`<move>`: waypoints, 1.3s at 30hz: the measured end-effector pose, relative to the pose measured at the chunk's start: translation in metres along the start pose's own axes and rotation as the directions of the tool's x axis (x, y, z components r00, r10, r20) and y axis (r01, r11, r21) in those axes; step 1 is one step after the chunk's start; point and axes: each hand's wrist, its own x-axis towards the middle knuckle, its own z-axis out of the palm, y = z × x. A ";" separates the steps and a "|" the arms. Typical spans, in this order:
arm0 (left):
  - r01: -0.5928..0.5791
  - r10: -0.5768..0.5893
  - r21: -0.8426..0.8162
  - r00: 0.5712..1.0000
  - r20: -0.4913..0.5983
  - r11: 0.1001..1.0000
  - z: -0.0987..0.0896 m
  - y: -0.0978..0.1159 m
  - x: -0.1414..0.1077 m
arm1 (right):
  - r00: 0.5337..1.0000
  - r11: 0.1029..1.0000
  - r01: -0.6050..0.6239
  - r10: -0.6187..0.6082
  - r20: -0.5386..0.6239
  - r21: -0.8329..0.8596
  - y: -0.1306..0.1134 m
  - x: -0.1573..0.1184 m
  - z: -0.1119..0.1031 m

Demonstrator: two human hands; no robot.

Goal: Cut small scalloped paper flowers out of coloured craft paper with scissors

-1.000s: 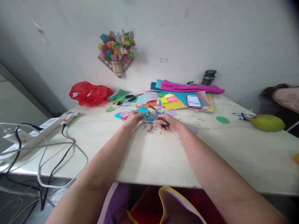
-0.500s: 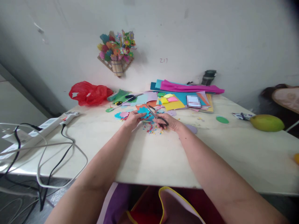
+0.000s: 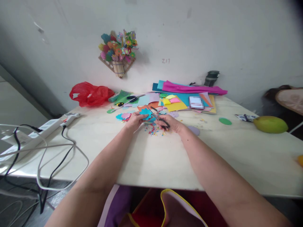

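Between the fingers of my left hand (image 3: 134, 121) is a blue paper flower (image 3: 145, 114) with a scalloped edge. My right hand (image 3: 170, 123) grips black-handled scissors (image 3: 155, 115), their blades parted and pointing up and left beside the flower. Small multicoloured paper scraps (image 3: 154, 129) lie on the table below both hands. Left of my left hand rest more cut flowers, among them a pink paper flower (image 3: 125, 116) on blue ones. A lilac paper oval (image 3: 193, 130) lies just right of my right wrist.
Coloured sheets (image 3: 177, 106) and a rolled magenta sheet (image 3: 194, 88) lie along the wall. A red plastic bag (image 3: 91, 94) and second scissors (image 3: 132, 98) are at the back left. A power strip (image 3: 44, 130) with cables lies left; a green-yellow fruit (image 3: 270, 124) sits right.
The scissors have shifted very slightly in my right hand beside the blue flower. My left hand stays in nearly the same place, still holding the flower.
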 end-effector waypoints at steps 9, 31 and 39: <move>-0.002 0.002 0.011 1.000 -0.014 1.000 -0.003 -0.003 0.002 | 1.000 1.000 0.005 -0.004 -0.014 0.031 0.000 0.001 0.001; -0.002 0.001 -0.006 1.000 -0.030 1.000 -0.001 -0.001 0.001 | 1.000 0.999 0.025 -0.025 -0.004 0.037 -0.002 0.000 0.002; 0.002 -0.002 -0.007 1.000 -0.023 1.000 -0.001 -0.001 0.001 | 0.999 0.998 0.035 -0.034 -0.013 0.052 0.003 0.004 0.002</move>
